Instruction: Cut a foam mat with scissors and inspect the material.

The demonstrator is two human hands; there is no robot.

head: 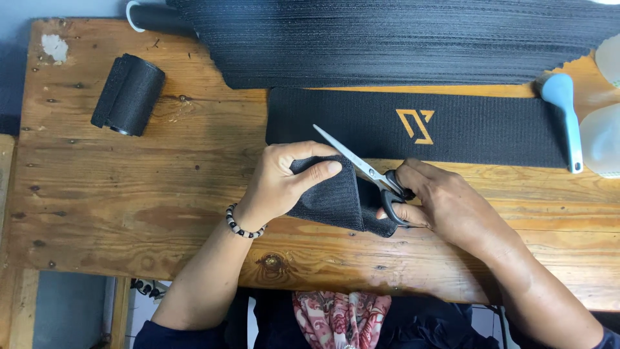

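Note:
My left hand (284, 181) pinches a folded piece of black woven fabric (332, 203) near the table's front middle. A beaded bracelet sits on that wrist. My right hand (445, 203) grips black-handled scissors (371, 174), fingers through the loops. The blades point up and left, lying across the top edge of the folded fabric, close to my left thumb. Behind both hands a long black fabric strip (491, 129) with a yellow emblem lies flat on the wooden table (129, 207).
A thick stack of black fabric strips (400, 39) fills the back of the table. A small black fabric roll (129, 94) lies at the back left. A light blue handled tool (565, 116) and pale plastic containers (604, 139) sit at the right edge.

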